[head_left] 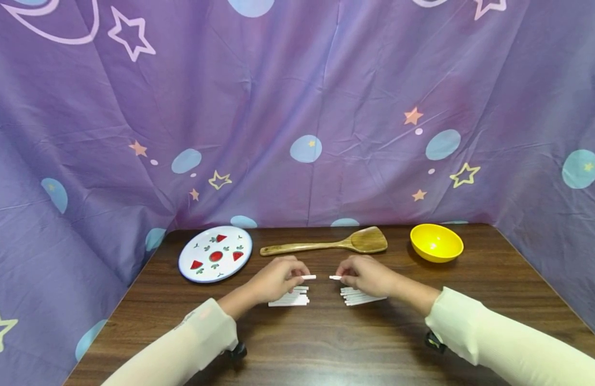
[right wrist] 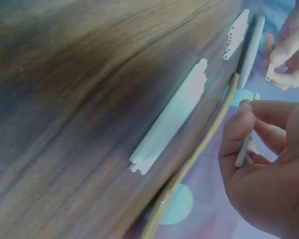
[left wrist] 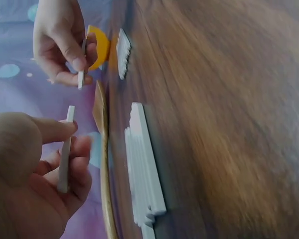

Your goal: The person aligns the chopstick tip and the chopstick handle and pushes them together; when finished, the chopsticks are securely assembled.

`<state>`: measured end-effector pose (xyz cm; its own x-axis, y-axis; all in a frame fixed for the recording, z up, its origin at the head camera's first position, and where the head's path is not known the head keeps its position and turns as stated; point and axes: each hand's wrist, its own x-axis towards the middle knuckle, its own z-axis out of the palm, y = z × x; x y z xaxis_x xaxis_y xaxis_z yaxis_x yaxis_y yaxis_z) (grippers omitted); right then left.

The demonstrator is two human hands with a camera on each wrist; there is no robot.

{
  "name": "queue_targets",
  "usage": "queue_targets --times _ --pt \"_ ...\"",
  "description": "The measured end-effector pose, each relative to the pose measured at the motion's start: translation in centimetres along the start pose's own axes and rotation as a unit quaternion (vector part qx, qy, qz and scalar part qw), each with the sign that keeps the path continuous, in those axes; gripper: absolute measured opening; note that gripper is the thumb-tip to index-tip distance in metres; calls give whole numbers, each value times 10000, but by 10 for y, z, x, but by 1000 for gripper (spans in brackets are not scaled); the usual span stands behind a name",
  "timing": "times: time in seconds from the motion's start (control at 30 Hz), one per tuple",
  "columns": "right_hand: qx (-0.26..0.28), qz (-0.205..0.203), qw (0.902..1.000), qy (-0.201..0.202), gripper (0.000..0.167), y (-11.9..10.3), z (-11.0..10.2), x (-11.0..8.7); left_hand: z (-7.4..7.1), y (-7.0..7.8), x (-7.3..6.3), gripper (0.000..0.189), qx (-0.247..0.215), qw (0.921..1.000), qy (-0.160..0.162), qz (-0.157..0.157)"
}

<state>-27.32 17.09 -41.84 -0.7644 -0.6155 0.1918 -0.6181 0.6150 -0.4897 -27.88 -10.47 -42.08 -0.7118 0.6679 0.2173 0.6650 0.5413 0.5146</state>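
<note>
My left hand (head_left: pixel 299 277) pinches a short white stick (head_left: pixel 309 277) between thumb and fingers, just above a small pile of white sticks (head_left: pixel 290 300) on the wooden table (head_left: pixel 326 343). My right hand (head_left: pixel 344 278) pinches another white stick (head_left: pixel 334 277) above a second pile (head_left: pixel 361 296). The two stick ends point at each other with a small gap between them. In the left wrist view the left hand's stick (left wrist: pixel 65 152) lies along the fingers beside its pile (left wrist: pixel 142 172). The right wrist view shows the right hand's stick (right wrist: pixel 243 149) near its pile (right wrist: pixel 173 118).
Behind the hands lie a white plate with red fruit pictures (head_left: pixel 215 253), a wooden spatula (head_left: pixel 326 244) and a yellow bowl (head_left: pixel 436 242). A purple cloth with stars (head_left: pixel 297 107) closes off the back and both sides of the table.
</note>
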Motion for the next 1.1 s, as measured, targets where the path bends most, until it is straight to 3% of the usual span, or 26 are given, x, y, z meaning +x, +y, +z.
queue_targets --times 0.47,1.1 --pt "-91 -518 9980 353 9 -25 0 -6 0 19 -1 7 -157 9992 131 357" --pt "-271 -937 9919 810 9 -33 0 -15 -2 34 -4 7 -84 9991 190 376"
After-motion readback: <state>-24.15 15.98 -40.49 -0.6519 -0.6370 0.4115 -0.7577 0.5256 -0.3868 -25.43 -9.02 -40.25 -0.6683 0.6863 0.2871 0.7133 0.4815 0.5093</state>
